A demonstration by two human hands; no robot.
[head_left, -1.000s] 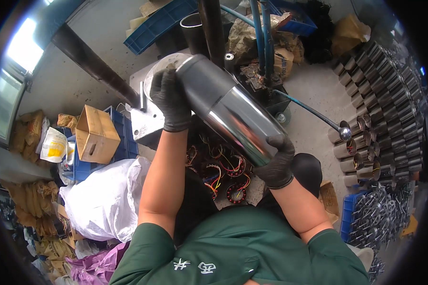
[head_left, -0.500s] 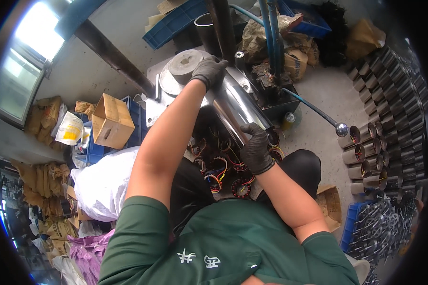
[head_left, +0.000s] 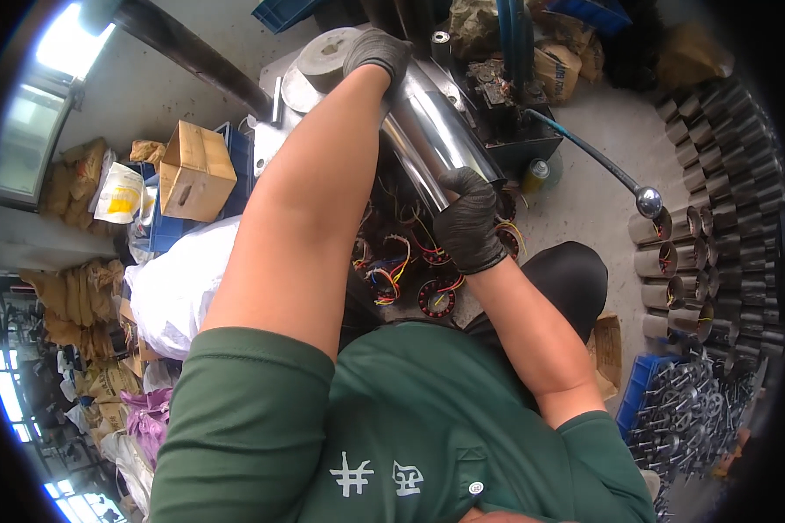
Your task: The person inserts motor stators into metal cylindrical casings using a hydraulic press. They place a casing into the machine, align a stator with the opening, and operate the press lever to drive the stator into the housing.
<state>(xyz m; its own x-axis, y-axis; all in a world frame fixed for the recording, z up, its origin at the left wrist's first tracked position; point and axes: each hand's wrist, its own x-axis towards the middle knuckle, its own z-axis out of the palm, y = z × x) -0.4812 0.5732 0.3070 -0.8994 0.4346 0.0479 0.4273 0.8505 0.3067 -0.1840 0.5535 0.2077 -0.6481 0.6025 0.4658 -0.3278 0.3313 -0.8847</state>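
A shiny metal cylinder (head_left: 449,131) slants across the work spot, its far end beside a metal plate (head_left: 269,139). My left hand (head_left: 379,57), in a dark glove, is closed over the far end of the cylinder, next to a thick grey disc (head_left: 325,57) with a central hole. Its fingertips are partly hidden. My right hand (head_left: 471,222), also gloved, wraps round the near end, with the thumb on the rim. Below lie several wound stator rings (head_left: 436,298) with coloured wires.
A blue-handled lever with a metal ball (head_left: 648,202) juts out at right. A can (head_left: 536,174) stands on the floor. Rows of dark tubes (head_left: 724,174) and a blue crate (head_left: 644,388) of metal parts line the right. A cardboard box (head_left: 198,170) and white sack (head_left: 179,296) sit left.
The view has shifted, and my left arm reaches further forward. Both hands stay on the cylinder; my right thumb still rests at its near end.
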